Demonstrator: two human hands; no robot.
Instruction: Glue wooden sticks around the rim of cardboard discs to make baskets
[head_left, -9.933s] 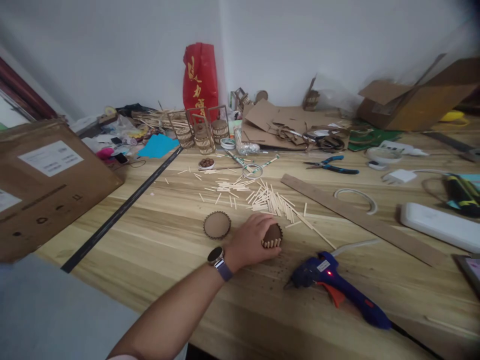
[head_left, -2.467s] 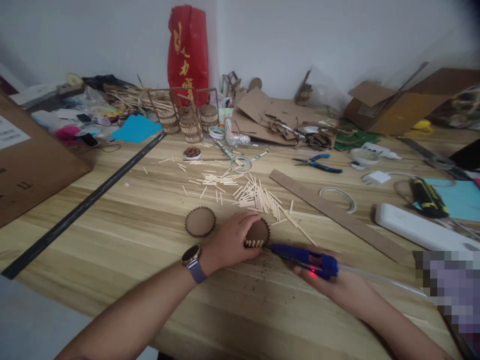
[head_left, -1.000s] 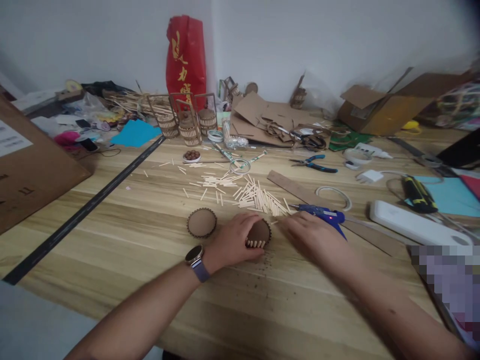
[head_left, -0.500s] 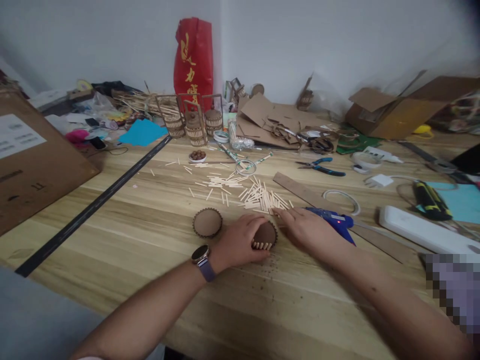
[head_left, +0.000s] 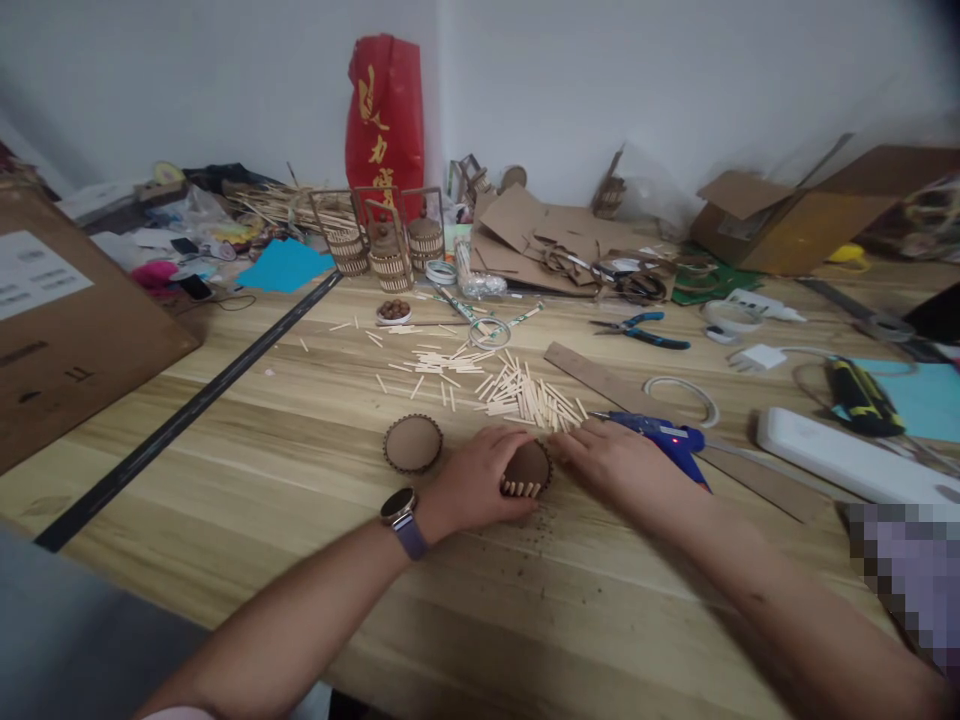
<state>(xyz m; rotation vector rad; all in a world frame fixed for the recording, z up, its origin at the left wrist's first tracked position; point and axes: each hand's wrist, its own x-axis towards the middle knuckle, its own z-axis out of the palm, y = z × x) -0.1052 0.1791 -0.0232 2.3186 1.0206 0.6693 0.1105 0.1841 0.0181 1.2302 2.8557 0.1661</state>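
My left hand [head_left: 480, 478], with a watch on its wrist, curves around a round brown disc [head_left: 529, 464] lying on the table. Thumb and fingers grip its sides. The disc has a notched rim, and several short wooden sticks [head_left: 520, 489] stand along its near edge. Close to the disc's right side is my right hand [head_left: 600, 452], its fingers together and pointing down; whatever is between the fingertips is hidden. A second notched disc [head_left: 412, 443] lies flat to the left. Beyond both hands spreads a pile of loose short sticks [head_left: 529, 395].
A blue glue gun [head_left: 664, 440] lies just beyond my right hand, near a brown strip [head_left: 600, 385]. Pliers [head_left: 641, 330], a white power strip [head_left: 840, 455] and a cardboard box [head_left: 75, 320] lie around. Small stick-sided lanterns [head_left: 390, 268] and a bowl of brown beads [head_left: 394, 311] stand farther back.
My right fingertips have drawn back from the edge of the stick pile, toward the disc. My left hand keeps its grip on the disc. The view has shifted slightly.
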